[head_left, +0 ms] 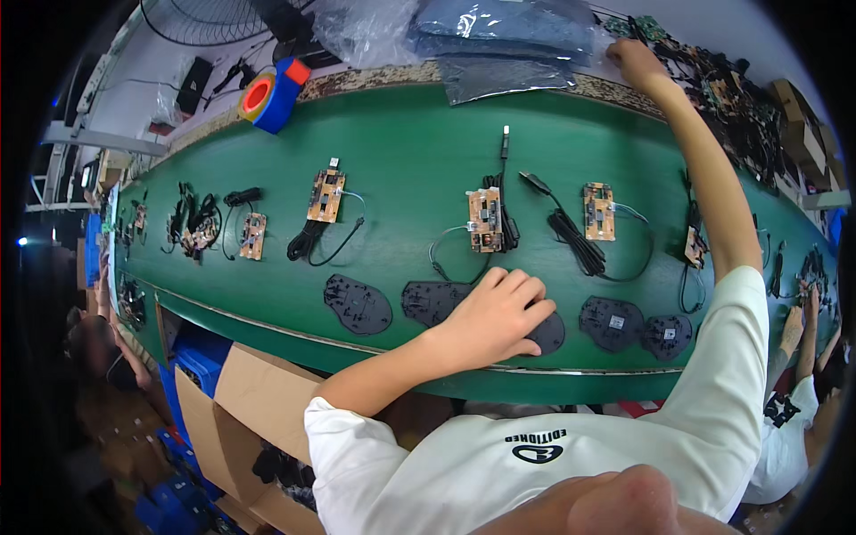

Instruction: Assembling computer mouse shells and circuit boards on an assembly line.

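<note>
A long green worktop (419, 143) with a pale, worn ledge along its far side runs across the whole view. At the far right lies a broad heap of tangled black cables and green circuit boards (713, 98). An open brown cardboard box (267, 392) stands below the near edge at left, with dark pieces inside. Shiny bluish plastic bags (504, 36) lie at the far edge, well to the right of a blue tape dispenser with an orange-red roll (272, 94).

The right hand (635, 64) is stretched out to the heap's near-left end, its fingers bent close together (whether they pinch anything cannot be told). The left hand (504, 312) rests palm down, fingers bent and slightly spread, over a flat, rounded dark-grey plastic shell (551, 335), which lies near the worktop's front edge; any grip on it cannot be made out. Four similar shells lie in the same row, two on each side. Beyond them sit tan rectangular circuit boards with black cables (486, 218). Small white square stickers (616, 322) mark the two rightmost shells.
</note>
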A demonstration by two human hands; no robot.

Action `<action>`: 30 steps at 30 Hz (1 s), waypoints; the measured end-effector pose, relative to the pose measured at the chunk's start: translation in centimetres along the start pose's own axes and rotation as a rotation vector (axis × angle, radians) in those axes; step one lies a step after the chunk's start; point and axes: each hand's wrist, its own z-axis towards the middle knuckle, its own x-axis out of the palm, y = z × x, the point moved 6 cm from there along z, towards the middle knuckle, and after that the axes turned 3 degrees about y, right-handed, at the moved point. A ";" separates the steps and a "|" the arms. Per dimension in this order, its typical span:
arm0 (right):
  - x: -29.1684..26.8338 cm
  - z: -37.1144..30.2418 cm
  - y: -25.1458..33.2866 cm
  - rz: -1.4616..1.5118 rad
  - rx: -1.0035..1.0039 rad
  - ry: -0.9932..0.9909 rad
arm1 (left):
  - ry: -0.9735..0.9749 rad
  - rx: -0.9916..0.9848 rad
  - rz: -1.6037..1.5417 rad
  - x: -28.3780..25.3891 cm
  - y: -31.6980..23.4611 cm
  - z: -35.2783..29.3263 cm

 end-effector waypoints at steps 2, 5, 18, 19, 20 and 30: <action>-0.8 -0.3 -0.4 0.062 -0.074 -0.106 | -0.071 0.015 0.017 0.1 -0.2 -0.2; -0.4 -1.4 -0.9 0.280 0.119 -0.015 | -0.118 0.006 0.001 0.4 0.0 -1.1; -6.4 -21.9 18.4 0.641 -0.281 -0.163 | -0.013 0.119 -0.104 -1.0 1.1 -1.7; -6.5 -25.1 21.5 0.580 -0.408 -0.162 | -0.035 0.114 -0.089 -0.9 1.2 -1.6; -6.2 -27.7 24.3 0.516 -0.540 -0.166 | -0.067 0.118 -0.058 -0.7 1.6 -1.6; -2.7 -31.9 26.9 0.466 -0.441 -0.062 | -0.076 0.126 -0.160 0.5 2.1 -1.3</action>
